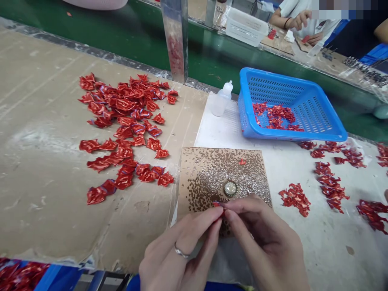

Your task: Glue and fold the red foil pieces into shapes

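The left hand point(178, 252) and right hand point(269, 246) pinch a red petal-like piece point(217, 204), probably light and bendable, best gripped by its edges.

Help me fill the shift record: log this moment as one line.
left hand: holds small glossy red piece | right hand: holds it too | beneath: brown-spotted tan cardboard sheet | beyond: blue perforated plastic basket
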{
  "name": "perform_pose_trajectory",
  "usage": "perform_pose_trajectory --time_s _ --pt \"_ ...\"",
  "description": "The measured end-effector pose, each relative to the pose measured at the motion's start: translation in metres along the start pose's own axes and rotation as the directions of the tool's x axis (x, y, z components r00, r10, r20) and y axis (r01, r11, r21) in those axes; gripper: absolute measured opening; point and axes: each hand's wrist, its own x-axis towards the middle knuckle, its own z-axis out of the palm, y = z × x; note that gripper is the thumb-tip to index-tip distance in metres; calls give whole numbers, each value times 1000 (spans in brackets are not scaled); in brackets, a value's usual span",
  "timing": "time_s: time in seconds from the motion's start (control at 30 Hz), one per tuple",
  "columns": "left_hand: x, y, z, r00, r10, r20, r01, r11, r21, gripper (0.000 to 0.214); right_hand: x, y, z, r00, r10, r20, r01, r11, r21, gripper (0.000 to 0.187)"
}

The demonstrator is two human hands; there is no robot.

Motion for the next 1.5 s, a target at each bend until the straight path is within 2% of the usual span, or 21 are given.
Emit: perform_pose_trajectory --time_s 0.13,0.2,0.3,0.37,0.43,0.53,0.63,0.7,0.77,0.8,0.87,1.07,1.17,1.23,1.3,1.43,1.5 --pt "9 -11 4 991 54 121 -44 996 -83 25 6 1 0 1000 15 -21 -15 1000 1 14" --pt "18 -17 3 984 77 161 -63 994 -92 27 15 3 -12 995 -22 -94 15 997 -74 13" --pt "30 -33 -11 987 80 140 -90 994 66 29 38 13 -50 952 -96 -291 -1 949 -315 8" --pt "36 -49 -25 991 96 91 -113 970 214 21 55 25 -81 906 -127 -403 -92 871 -482 15" --pt "38 -67 -39 989 133 72 -149 932 331 18 69 38 -107 898 -126 -422 -151 813 -563 24" --pt "39 -91 -50 978 187 89 -207 888 411 20 75 51 -127 896 -128 -425 -179 773 -609 32" --pt "38 -101 -52 977 184 109 -213 883 417 19 63 51 -133 915 -193 -353 -129 690 -712 31" --pt "37 -101 -52 977 172 124 -208 887 412 22 49 47 -138 943 -287 -167 33 583 -812 27" --pt "35 -100 -53 976 167 141 -210 893 399 25 38 46 -144 939 -336 75 241 486 -840 24" --pt "34 -100 -53 976 170 138 -211 895 394 27 34 46 -148 927 -337 164 316 467 -826 22" --pt "32 -101 -54 976 183 122 -216 897 385 28 30 49 -153 910 -327 254 388 461 -798 19" --pt "32 -101 -53 963 232 140 -269 874 404 25 34 55 -147 881 -377 285 438 422 -794 18" --pt "36 -97 -51 961 225 160 -274 839 469 28 35 53 -139 883 -387 266 419 393 -819 18" --pt "40 -94 -50 951 244 190 -308 802 511 34 35 52 -134 905 -376 199 357 413 -838 17" --pt "44 -93 -49 937 273 217 -348 780 520 32 35 54 -131 925 -360 121 287 452 -845 17" --pt "47 -92 -48 942 274 193 -334 807 487 20 35 59 -128 933 -354 62 245 499 -832 20" --pt "47 -91 -49 951 259 170 -310 827 470 17 33 59 -128 939 -340 44 237 554 -798 17"
